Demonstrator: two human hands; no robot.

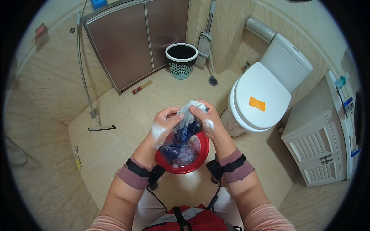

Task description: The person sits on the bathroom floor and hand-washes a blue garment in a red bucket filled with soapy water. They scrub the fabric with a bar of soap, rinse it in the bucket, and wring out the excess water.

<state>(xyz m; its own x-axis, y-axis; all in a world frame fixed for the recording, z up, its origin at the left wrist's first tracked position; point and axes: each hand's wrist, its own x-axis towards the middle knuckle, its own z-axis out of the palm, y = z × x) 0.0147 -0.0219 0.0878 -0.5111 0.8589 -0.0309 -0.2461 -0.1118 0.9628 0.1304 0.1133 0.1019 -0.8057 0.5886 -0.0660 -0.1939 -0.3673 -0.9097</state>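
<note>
Both hands pinch a wet garment (188,117), whitish-grey at the top and dark blue lower down. They hold it up over a red basin (206,152), and its blue part hangs down inside. My left hand (166,122) is closed on the garment's left side, with white foam on the wrist. Closed on the upper right side, my right hand (207,117) has foam near the base of the thumb. Dark blue wet cloth (173,151) lies in the basin amid sudsy water, and part of it is hidden by the raised garment.
A white toilet (266,86) stands to the right, a louvred white cabinet (314,142) beyond it. Farther ahead are a green waste bin (181,71), a toilet brush (212,79) and a red-headed brush (142,87). A floor squeegee (101,127) leans at the left.
</note>
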